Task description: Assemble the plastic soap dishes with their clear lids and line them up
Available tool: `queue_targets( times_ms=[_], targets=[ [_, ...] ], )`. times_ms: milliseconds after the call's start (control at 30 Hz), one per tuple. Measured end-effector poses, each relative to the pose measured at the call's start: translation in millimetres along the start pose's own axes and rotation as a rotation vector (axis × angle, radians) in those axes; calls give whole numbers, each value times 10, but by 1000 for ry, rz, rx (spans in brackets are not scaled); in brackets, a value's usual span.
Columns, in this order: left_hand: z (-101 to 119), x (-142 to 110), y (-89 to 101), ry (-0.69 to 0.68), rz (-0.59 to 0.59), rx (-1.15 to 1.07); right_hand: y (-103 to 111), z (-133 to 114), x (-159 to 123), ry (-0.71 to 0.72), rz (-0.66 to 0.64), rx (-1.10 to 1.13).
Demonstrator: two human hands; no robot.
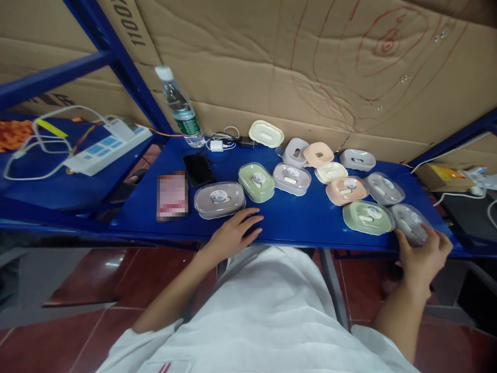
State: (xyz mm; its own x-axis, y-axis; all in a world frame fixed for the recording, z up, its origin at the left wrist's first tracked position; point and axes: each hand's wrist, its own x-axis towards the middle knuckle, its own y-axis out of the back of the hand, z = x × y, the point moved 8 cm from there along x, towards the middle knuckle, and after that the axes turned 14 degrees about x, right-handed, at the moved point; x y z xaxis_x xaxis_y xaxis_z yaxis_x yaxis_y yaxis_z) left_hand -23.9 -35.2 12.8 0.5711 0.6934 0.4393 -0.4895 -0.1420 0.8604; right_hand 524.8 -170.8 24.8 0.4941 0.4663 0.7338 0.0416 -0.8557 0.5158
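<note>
My right hand [425, 254] has its thumb and fingers around the near side of a grey soap box [409, 224] with a clear lid, at the table's right front. Just left of that box lies a green soap box [367, 217] with a round label. My left hand [236, 233] rests at the front edge, fingers spread and holding nothing. Close to its fingertips sits another grey lidded soap box [219, 199]. Behind are a second green box [256, 181], a pale lilac box [292, 178], a peach box [346, 190] and a further grey box [384, 188].
Along the back stand a water bottle [182, 109], a white charger [219, 145], a cream tray [266, 133] and unlidded pieces [318, 154]. A black phone [198, 168] and a blurred pink item [172, 197] lie left. Blue frame posts [128, 72] and cardboard [233, 62] enclose the table.
</note>
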Motion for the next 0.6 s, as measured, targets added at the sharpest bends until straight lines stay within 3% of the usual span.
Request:
queue_targets(
  times_ms=[133, 200, 267, 333, 400, 500, 600],
  targets=[
    [7, -3, 6, -15, 11, 1, -254, 21, 80, 28, -166, -47],
    [9, -7, 7, -26, 16, 4, -260, -50, 190, 45, -148, -90],
    [11, -8, 2, -34, 11, 14, -221, -280, 362, 99, -88, -76],
    [17, -4, -1, -42, 4, 22, -272, -692, 557, 203, -120, 21],
    [22, 1, 4, -46, 6, 20, -493, -1215, 714, 307, -293, 135],
    [30, 2, 7, -54, 10, 17, -1005, -2091, 742, 541, -608, 251],
    [29, -3, 0, -56, 7, 24, -1596, -2698, 667, 680, -799, 172]
  ],
)
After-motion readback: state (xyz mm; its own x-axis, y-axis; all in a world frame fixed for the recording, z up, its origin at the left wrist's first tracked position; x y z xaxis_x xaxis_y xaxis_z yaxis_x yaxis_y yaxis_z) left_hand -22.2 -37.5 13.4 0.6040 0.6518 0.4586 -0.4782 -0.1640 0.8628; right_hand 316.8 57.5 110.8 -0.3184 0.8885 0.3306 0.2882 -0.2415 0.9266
